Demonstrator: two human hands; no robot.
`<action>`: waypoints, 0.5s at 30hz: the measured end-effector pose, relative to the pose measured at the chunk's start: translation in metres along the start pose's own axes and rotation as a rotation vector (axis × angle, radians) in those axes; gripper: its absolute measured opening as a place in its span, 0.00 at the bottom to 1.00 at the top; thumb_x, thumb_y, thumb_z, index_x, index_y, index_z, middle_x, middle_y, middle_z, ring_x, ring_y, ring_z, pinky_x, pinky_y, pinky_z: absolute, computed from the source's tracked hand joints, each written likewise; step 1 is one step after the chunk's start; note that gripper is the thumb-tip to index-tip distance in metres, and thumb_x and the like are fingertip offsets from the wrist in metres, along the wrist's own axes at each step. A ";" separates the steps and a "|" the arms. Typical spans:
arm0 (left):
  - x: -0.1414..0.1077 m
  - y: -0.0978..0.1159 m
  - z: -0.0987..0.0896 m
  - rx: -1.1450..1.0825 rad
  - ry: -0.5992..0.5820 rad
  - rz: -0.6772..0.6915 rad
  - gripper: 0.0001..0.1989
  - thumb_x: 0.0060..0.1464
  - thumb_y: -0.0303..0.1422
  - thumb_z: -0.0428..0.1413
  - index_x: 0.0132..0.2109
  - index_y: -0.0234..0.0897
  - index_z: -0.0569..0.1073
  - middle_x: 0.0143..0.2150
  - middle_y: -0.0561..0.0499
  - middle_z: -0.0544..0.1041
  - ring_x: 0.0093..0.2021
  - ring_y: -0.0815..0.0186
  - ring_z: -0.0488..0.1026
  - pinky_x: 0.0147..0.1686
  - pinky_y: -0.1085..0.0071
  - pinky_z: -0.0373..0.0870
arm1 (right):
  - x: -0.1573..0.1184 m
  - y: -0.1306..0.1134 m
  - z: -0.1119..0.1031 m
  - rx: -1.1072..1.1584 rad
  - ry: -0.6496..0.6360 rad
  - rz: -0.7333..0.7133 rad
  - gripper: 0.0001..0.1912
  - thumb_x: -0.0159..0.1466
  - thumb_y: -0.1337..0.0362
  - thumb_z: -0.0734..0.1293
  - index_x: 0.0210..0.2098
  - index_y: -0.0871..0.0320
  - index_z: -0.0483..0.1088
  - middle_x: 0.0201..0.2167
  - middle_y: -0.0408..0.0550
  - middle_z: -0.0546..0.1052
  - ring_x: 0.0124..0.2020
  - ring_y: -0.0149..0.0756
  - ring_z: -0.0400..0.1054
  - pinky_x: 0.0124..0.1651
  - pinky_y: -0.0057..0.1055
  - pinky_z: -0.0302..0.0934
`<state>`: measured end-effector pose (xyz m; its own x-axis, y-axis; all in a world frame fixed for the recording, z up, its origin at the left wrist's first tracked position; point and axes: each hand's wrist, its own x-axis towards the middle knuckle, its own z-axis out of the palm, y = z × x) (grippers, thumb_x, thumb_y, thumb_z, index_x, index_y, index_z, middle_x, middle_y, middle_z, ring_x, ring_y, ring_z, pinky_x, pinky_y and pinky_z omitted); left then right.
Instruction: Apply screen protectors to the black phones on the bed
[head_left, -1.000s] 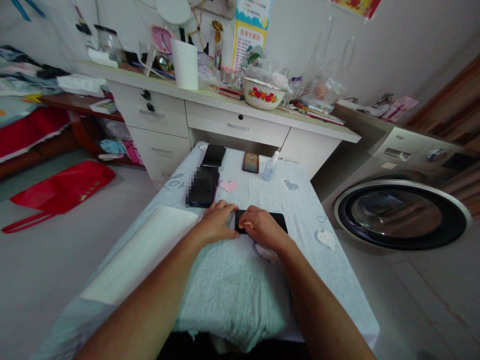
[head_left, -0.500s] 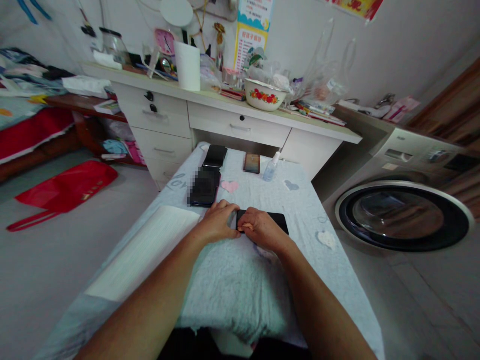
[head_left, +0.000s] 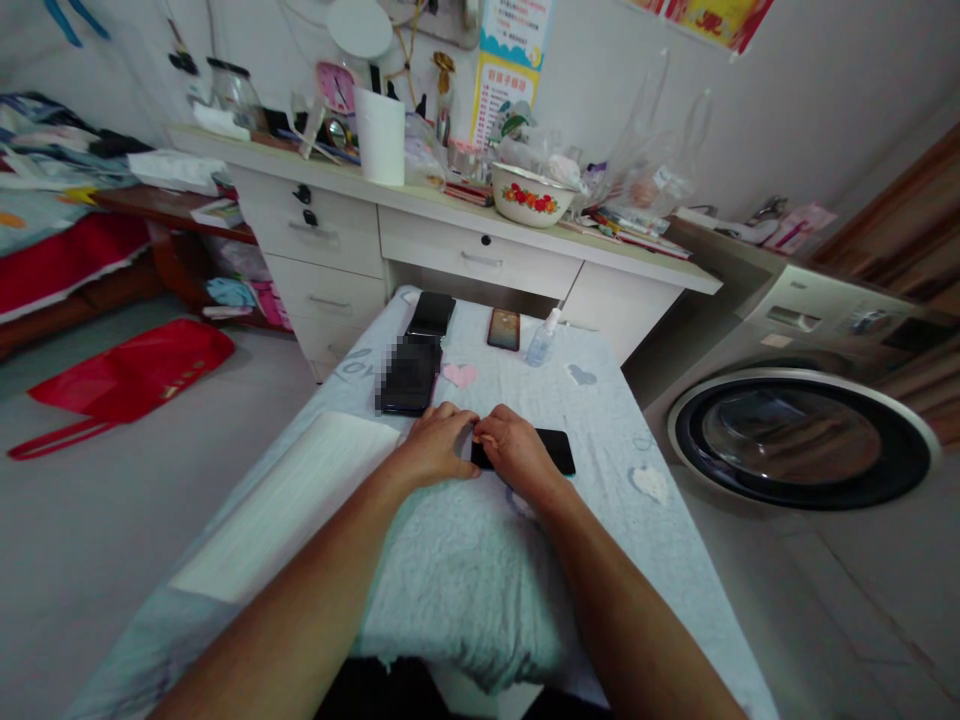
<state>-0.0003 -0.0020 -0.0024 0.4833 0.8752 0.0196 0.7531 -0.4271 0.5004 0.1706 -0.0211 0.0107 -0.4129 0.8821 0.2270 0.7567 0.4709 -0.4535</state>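
Observation:
A black phone (head_left: 556, 452) lies flat and crosswise on the cloth-covered table, its screen up. My left hand (head_left: 442, 443) grips its left end, thumb at the near edge and fingers at the far edge. Over the phone's left half, my right hand (head_left: 517, 448) is closed, fingertips pressed down at the screen. A small orange piece (head_left: 487, 440) shows under those fingertips; its material cannot be made out. The right hand covers much of the screen.
Beyond the hands lie two dark devices (head_left: 411, 375) (head_left: 432, 314), a brown-faced phone (head_left: 504, 329) and a clear spray bottle (head_left: 541, 338). A white sheet (head_left: 289, 505) lies along the left. Behind stands a cluttered desk (head_left: 480, 250); a washing machine (head_left: 802, 440) is at right.
My right hand has slid slightly up towards the far edge of the phone, its fingertips still on the screen. The left hand keeps its place, and the view has shifted a little.

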 end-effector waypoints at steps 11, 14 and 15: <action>0.001 -0.002 0.003 0.005 0.020 0.010 0.35 0.35 0.43 0.64 0.54 0.43 0.68 0.50 0.47 0.68 0.52 0.54 0.66 0.52 0.62 0.64 | 0.001 -0.008 -0.001 0.048 -0.071 -0.123 0.10 0.61 0.75 0.61 0.33 0.60 0.73 0.34 0.46 0.69 0.36 0.31 0.64 0.41 0.26 0.58; 0.002 -0.003 0.004 0.004 0.024 0.016 0.34 0.35 0.43 0.64 0.53 0.44 0.68 0.49 0.48 0.68 0.52 0.54 0.66 0.52 0.62 0.63 | 0.000 -0.008 -0.002 0.065 -0.099 -0.149 0.10 0.60 0.76 0.61 0.32 0.60 0.73 0.34 0.46 0.69 0.36 0.30 0.64 0.41 0.26 0.57; 0.002 -0.004 0.005 0.003 0.024 0.015 0.34 0.35 0.43 0.63 0.53 0.44 0.68 0.49 0.48 0.68 0.52 0.54 0.66 0.52 0.62 0.63 | -0.001 -0.008 -0.002 0.068 -0.107 -0.155 0.10 0.60 0.77 0.61 0.32 0.60 0.73 0.34 0.46 0.69 0.36 0.30 0.64 0.42 0.26 0.57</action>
<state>0.0001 0.0003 -0.0080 0.4841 0.8737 0.0479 0.7472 -0.4413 0.4969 0.1657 -0.0259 0.0161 -0.5758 0.7909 0.2071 0.6458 0.5954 -0.4780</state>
